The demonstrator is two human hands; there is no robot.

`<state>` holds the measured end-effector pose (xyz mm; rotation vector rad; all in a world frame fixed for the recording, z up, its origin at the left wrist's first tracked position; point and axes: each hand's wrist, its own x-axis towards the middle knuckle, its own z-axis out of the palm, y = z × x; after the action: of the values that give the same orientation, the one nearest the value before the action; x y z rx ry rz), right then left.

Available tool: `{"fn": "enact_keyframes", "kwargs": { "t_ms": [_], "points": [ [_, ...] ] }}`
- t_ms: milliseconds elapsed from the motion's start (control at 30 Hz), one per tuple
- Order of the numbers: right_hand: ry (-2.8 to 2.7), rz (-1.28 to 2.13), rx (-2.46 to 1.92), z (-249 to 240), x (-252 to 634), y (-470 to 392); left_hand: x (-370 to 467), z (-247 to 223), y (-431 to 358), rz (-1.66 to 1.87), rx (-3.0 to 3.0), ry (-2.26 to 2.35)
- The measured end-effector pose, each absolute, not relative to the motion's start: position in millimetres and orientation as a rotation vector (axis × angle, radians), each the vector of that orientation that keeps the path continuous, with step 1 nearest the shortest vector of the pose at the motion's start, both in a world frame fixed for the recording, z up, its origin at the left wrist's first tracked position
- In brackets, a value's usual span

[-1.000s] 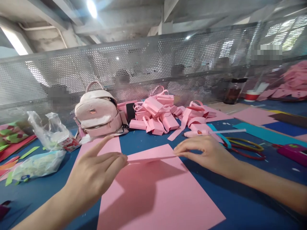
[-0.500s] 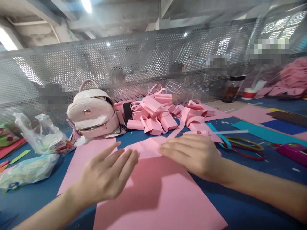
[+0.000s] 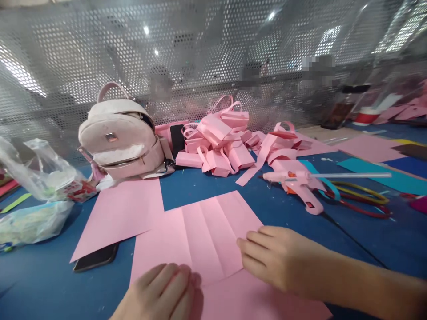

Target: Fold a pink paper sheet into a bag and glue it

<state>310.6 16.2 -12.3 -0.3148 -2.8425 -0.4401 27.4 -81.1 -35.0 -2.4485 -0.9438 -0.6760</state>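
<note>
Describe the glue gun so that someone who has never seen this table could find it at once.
Start at the pink backpack at the back of the blue table and move right past the heap of folded pink paper pieces. Just beyond its right edge lies the glue gun, ahead of the right hand. It is the only hard plastic thing there: pale pink, orange trigger, white stick jutting out.

Both hands are resting flat on a creased pink paper sheet (image 3: 207,231) that is lying on the blue surface (image 3: 207,191). The left hand (image 3: 160,293) is pressing its near edge, and the right hand (image 3: 280,260) is pressing its right side. A pink glue gun (image 3: 296,186) is lying near, and a pink backpack (image 3: 120,133) is standing behind.
</note>
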Motion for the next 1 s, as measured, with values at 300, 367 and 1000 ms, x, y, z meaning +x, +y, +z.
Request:
{"fn": "enact_keyframes", "kwargs": {
  "t_ms": [300, 367, 1000],
  "points": [
    [-2.844, -0.278, -0.102, -14.3, 278.6, 14.3, 22.1, -31.9, -64.4, -0.639, -2.587, -1.037],
    [-2.809, -0.252, -0.116, -17.5, 278.5, 18.8, 21.0, -33.6, -62.7, -0.605, -2.594, -1.009],
    [-2.771, 0.741, -0.605, -29.0, 277.1, 59.7, -3.5, -29.7, -42.3, -0.871, -2.961, -1.625]
  ]
}}
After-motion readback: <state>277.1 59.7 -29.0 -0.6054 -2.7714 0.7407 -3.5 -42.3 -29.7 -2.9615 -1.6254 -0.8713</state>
